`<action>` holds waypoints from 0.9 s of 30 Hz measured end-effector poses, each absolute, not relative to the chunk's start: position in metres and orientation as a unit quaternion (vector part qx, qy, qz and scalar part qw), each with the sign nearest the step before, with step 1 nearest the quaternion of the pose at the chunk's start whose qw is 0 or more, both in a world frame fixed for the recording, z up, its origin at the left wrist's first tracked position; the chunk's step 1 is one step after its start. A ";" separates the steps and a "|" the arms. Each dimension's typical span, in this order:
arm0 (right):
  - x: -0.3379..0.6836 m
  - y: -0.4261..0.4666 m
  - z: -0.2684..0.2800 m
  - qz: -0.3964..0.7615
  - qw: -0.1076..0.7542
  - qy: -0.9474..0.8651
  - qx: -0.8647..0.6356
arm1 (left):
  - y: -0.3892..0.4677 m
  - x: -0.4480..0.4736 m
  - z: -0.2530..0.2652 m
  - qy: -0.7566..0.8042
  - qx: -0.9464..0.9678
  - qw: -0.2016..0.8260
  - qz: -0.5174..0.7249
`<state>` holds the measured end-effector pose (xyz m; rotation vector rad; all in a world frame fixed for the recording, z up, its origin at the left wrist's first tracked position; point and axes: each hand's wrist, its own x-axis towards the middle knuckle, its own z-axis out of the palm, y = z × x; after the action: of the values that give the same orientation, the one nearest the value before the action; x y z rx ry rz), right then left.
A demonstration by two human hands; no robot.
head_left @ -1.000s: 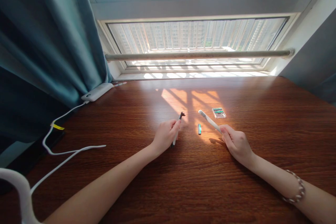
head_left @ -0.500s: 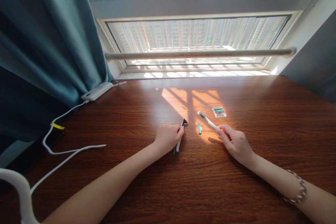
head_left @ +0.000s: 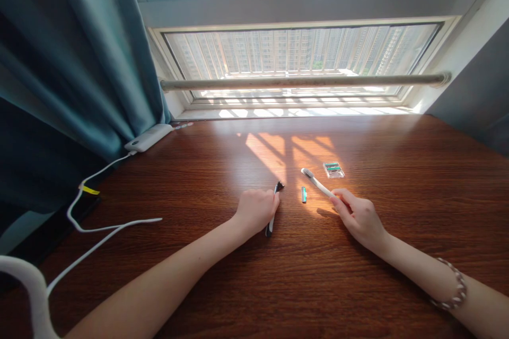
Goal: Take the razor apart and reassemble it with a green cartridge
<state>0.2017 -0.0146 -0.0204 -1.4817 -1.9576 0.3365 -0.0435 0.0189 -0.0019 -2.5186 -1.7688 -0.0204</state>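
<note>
My left hand [head_left: 256, 210] is closed around a razor handle [head_left: 270, 226], black and white, with its dark head end pointing away from me and no blade cartridge visible on it. In my right hand [head_left: 360, 218] is a white toothbrush [head_left: 323, 188], pinched by the handle, its grey bristled head toward the upper left. Between the hands a green and dark razor cartridge [head_left: 304, 195] lies on the wooden table. Beyond the toothbrush sits a clear plastic cartridge case [head_left: 334, 170] with green-striped cartridges inside.
The brown table [head_left: 222, 286] reaches to the window sill. A white power strip [head_left: 149, 138] stands by the blue curtain [head_left: 99, 53] at the far left, with a white cable [head_left: 119, 226] across the table. A curved white stand [head_left: 35, 286] is at the near left.
The razor handle has turned slightly in my left hand, so its head looks different and its lower end sits a little nearer. My right hand and the toothbrush hold nearly still.
</note>
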 end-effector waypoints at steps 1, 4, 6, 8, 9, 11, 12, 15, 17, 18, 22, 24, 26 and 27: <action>0.202 -0.015 -0.020 0.128 0.325 -0.747 -0.566 | 0.019 -0.044 -0.002 -0.575 -0.818 0.030 -0.006; 0.201 -0.015 -0.020 0.123 0.324 -0.748 -0.566 | 0.019 -0.043 -0.001 -0.576 -0.817 0.030 -0.007; 0.201 -0.015 -0.020 0.121 0.328 -0.750 -0.561 | 0.019 -0.043 -0.002 -0.583 -0.812 0.027 -0.006; 0.200 -0.015 -0.019 0.123 0.338 -0.753 -0.551 | 0.019 -0.042 -0.002 -0.591 -0.807 0.022 -0.007; 0.200 -0.015 -0.019 0.123 0.344 -0.755 -0.545 | 0.018 -0.042 -0.002 -0.593 -0.805 0.018 -0.007; 0.199 -0.015 -0.019 0.123 0.352 -0.759 -0.534 | 0.018 -0.042 -0.003 -0.594 -0.805 0.010 -0.010; 0.198 -0.015 -0.019 0.123 0.355 -0.761 -0.529 | 0.018 -0.042 -0.002 -0.593 -0.805 0.006 -0.012; 0.198 -0.016 -0.018 0.126 0.362 -0.761 -0.524 | 0.018 -0.042 -0.002 -0.592 -0.806 -0.007 -0.024; 0.197 -0.017 -0.017 0.135 0.368 -0.757 -0.523 | 0.018 -0.043 -0.001 -0.590 -0.807 -0.013 -0.032; 0.197 -0.017 -0.016 0.141 0.372 -0.754 -0.524 | 0.018 -0.043 0.000 -0.589 -0.807 -0.015 -0.036; 0.195 -0.019 -0.013 0.213 0.397 -0.724 -0.522 | 0.018 -0.045 0.001 -0.588 -0.807 -0.031 -0.056; 0.193 -0.019 -0.012 0.283 0.418 -0.696 -0.511 | 0.019 -0.046 0.002 -0.588 -0.805 -0.042 -0.072; 0.189 -0.021 -0.009 0.351 0.445 -0.658 -0.496 | 0.017 -0.046 0.006 -0.587 -0.802 -0.052 -0.093; 0.186 -0.022 -0.007 0.377 0.457 -0.639 -0.490 | 0.015 -0.045 0.008 -0.586 -0.802 -0.051 -0.103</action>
<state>0.1864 -0.0221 -0.0071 -1.2087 -1.5749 0.9299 -0.0452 0.0149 0.0084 -2.6045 -1.9047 -0.3340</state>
